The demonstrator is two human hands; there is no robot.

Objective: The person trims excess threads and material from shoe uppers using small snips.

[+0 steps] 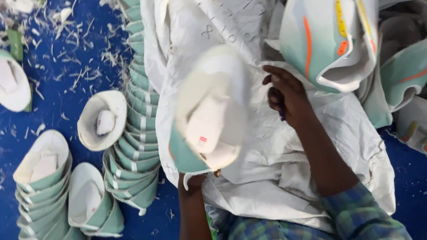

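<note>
One white sack covers the lap; nested shoe uppers line the blue floor's left side. Left hand pinches a light, floppy upper by its heel edge. Right hand seems closed on a small tool.

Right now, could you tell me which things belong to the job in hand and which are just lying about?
In hand: shoe upper in left hand; right hand on white sack.

Lying about: stacked uppers, loose upper, scraps, blue floor.
</note>
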